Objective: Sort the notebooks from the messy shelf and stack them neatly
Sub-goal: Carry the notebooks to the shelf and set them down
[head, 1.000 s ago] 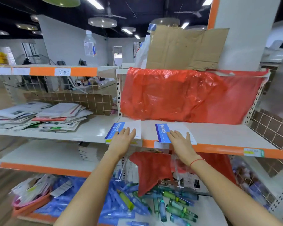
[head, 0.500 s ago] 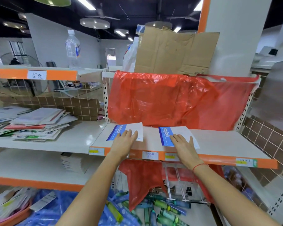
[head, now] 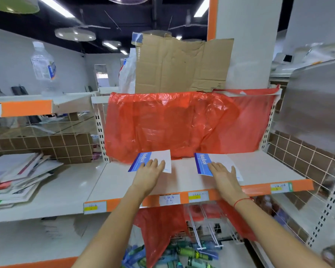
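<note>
The white shelf [head: 182, 182] carries two blue-and-white notebooks, left notebook [head: 159, 158] and right notebook [head: 203, 163], well apart. The left hand [head: 150, 172] and right hand [head: 223, 175] press them flat, fingers straight.

Place: a shop, stationery aisle.
Evidence: orange-edged gondola shelves [head: 201, 182], price labels [head: 169, 199], notebook piles [head: 14, 176], wire hooks [head: 205, 229].

A: Shelf [head: 182, 180] finish? Notebooks [head: 159, 158]?
B: Smooth painted metal, slight gloss. Notebooks had paper covers, matt-ish.
A: Red sheet [head: 182, 122], centre?
B: Thin crinkled plastic, shiny. Cardboard [head: 182, 62] above it: matt, rough.
</note>
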{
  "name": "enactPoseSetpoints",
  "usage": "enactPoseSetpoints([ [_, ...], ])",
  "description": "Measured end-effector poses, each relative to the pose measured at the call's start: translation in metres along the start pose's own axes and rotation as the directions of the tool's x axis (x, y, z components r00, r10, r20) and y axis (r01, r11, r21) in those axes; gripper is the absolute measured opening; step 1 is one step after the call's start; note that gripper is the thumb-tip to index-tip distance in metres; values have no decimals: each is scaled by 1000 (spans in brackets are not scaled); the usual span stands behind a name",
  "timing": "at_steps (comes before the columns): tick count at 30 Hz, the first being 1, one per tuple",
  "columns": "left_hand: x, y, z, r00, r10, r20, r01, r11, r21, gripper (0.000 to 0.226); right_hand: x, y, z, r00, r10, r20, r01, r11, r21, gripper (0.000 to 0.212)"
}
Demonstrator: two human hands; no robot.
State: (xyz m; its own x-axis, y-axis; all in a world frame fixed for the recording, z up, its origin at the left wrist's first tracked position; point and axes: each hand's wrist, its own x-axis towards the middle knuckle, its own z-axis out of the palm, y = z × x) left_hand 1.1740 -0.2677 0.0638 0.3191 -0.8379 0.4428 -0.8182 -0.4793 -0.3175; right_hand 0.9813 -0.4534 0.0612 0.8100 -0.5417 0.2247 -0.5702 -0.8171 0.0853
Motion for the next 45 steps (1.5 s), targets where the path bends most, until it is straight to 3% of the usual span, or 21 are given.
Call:
enactPoseSetpoints([
  [11, 47, 54, 32, 988, 147, -39, -149, 987, -63, 68, -3, 57, 11, 992, 100, 75, -97, 995, -37, 73],
  [22, 48, 63, 50, 999, -10, 40, 12, 998, -62, 91, 45, 89, 16, 995, -44, 91, 53, 994, -93, 80],
  [28, -2, -7, 57, 978, -138, 159, 141, 990, -8, 91, 66, 33, 29, 992, -110, 61, 114, 991, -64, 67],
  [37, -38, -74, 63, 981, -91, 174, 79, 994, 75, 46, 66, -76, 41, 985, -168, 30, 168, 985, -22, 74],
  [45, -49, -90, 72, 931, -162, 327, 148, 987, 67, 62, 66, -98, 32, 988, -142, 57, 144, 989, -45, 70],
])
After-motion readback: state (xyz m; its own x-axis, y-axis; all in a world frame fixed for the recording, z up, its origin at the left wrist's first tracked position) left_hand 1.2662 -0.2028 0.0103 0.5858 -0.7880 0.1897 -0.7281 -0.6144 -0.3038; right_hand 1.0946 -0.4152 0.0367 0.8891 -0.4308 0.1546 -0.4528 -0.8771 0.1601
